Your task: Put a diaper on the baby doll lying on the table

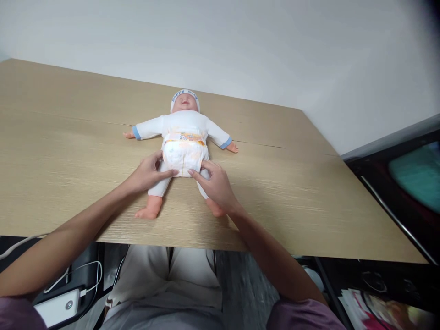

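Currently, the left hand (147,173) rests against the lower left edge of the diaper (182,156), its fingers curled and its fingertips pressed to the diaper's bottom hem where the doll's thigh begins. The right hand (215,183) mirrors it on the other side of the diaper, index finger extended onto the hem, the remaining fingers bent over the doll's other thigh. Both hands touch the diaper; whether either pinches the fabric cannot be told. The two hands sit close together, with a narrow strip of diaper between their fingertips.

The diaper is white with an orange printed band along its waist, and it is fastened around the baby doll (184,121). The doll lies on its back, head pointing away from the person, arms spread outward to either side of the diaper. It wears a white top with blue cuffs and a white cap with blue lettering. One bare foot shows below the diaper beside the left wrist; the other is partly hidden behind the right hand.

The doll lies on a light wooden table (68,151), near its front edge. Behind the doll stands a plain white wall (240,41). Below the table edge, nearer than the doll, the person's light trousers (165,284) are visible, with a white power bank (57,309) and white cable to their left.
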The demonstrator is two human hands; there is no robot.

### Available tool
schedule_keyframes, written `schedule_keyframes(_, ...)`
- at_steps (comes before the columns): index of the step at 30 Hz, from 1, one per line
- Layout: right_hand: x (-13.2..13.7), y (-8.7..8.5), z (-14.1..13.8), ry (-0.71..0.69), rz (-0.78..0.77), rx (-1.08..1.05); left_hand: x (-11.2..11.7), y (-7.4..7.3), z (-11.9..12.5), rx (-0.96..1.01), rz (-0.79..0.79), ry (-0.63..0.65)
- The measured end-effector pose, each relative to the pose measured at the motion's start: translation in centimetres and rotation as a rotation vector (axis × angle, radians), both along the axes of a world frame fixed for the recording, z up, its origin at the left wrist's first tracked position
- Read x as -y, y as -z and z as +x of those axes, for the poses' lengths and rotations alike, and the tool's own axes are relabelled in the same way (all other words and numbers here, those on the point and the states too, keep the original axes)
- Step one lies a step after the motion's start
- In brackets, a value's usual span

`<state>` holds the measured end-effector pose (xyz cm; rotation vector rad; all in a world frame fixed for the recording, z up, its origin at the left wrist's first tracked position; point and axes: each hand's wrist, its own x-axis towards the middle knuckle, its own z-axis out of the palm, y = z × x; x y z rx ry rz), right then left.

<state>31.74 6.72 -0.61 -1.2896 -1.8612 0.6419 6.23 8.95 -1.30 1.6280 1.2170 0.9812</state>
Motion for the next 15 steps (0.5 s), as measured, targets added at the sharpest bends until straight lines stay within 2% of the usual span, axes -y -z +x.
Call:
schedule_keyframes(2, 0.1, 0.1, -0.1, 0.024, -0.021, -0.026, 0.0, -0.5, 0.0, 0.070, -0.057, 0.055)
schedule_keyframes(4, 0.3, 0.3, -0.3, 0.105, 0.028, -0.018, 0.0, -1.0, 0.1, 0.154, -0.151, 0.087)
schedule_keyframes(8, 0.7, 1.0, -0.9, 0.250, 0.200, 0.034, -0.1, -1.5, 0.0, 0.314, -0.290, 0.028)
schedule_keyframes(12, 1.5, 0.9, -0.7, 0.239, 0.187, 0.102, -0.3, -1.8, -0.6, 0.276, -0.306, 0.020)
schedule_keyframes(15, 1.9, -0.5, 1.4, 0.162, 0.153, 0.165, -0.1, -2.7, -1.7, 0.201, -0.261, 0.022)
